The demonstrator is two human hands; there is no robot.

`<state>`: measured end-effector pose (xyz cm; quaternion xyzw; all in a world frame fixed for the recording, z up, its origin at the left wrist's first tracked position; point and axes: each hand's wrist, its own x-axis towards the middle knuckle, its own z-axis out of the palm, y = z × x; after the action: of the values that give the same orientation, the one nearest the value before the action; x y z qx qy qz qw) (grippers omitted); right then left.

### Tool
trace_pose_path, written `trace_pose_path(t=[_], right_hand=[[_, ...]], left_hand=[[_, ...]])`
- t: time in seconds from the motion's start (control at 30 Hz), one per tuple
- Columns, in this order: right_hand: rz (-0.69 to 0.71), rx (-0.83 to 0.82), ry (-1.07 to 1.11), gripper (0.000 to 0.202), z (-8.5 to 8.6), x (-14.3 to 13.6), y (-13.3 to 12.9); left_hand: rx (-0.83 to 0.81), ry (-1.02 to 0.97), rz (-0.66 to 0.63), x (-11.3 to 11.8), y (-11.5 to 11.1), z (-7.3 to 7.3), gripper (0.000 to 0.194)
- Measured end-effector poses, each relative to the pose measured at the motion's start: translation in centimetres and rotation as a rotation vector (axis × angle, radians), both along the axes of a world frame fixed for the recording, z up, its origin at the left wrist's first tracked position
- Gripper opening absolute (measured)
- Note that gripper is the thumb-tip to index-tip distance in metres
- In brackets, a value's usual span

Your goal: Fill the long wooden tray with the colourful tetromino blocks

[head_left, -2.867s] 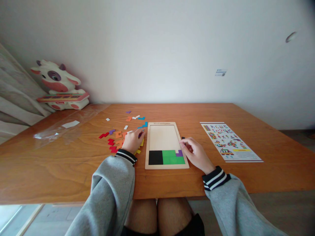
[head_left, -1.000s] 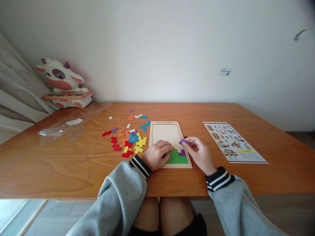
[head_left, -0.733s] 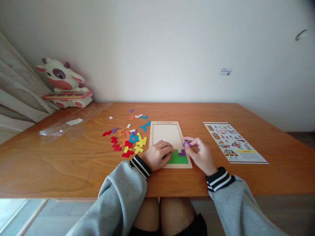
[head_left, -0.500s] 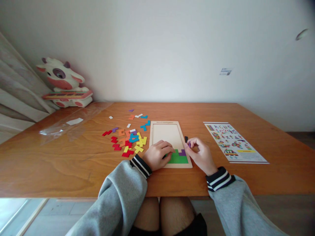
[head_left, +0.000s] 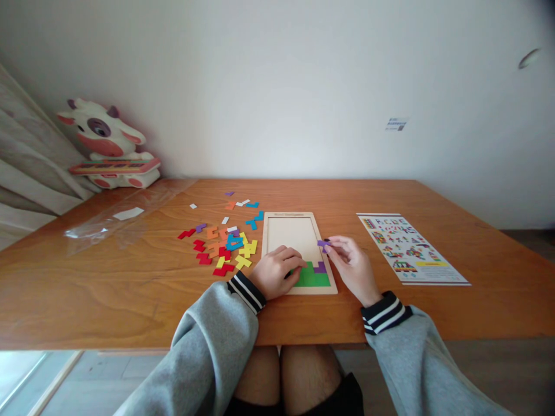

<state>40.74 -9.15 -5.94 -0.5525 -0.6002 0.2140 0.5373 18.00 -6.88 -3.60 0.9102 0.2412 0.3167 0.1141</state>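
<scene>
One purple piece (head_left: 323,244) is pinched in the right hand (head_left: 353,266), at the right side of the wooden tray (head_left: 316,290). That grip is almost closed, thumb and fingers close together on the piece's right end, hiding some of it. The part that shows looks longest from left to right and pokes toward the tray's middle. Green pieces (head_left: 313,279) and a purple block (head_left: 320,268) lie in the tray's near end, closer to the body than the pinched piece. The left hand (head_left: 276,273) sits over the near left part of the tray, fingers loosely bent; I can't tell if it has hold of anything.
</scene>
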Motion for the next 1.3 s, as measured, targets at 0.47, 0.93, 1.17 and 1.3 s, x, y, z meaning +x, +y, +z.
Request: trace_pose_path(t=[0.47,0.93,1.17,1.3], right_hand=[[0.132,0.012,-0.244,0.028,0.55,0.03,-0.13],[0.200,0.035,-0.428,0.021,0.45,-0.53,0.39],[0.160,0.043,-0.491,0.015,0.83,-0.71,0.34],[0.143,0.028,-0.543,0.013,0.86,-0.81,0.20]], left_hand=[[-0.013,0.017,0.094,-0.03,0.10,-0.09,0.019],[-0.036,0.058,0.063,0.04,0.04,-0.12,0.017],[-0.046,0.063,0.079,0.07,0.08,-0.01,0.016],[-0.052,0.077,0.088,0.08,0.11,0.09,0.016]])
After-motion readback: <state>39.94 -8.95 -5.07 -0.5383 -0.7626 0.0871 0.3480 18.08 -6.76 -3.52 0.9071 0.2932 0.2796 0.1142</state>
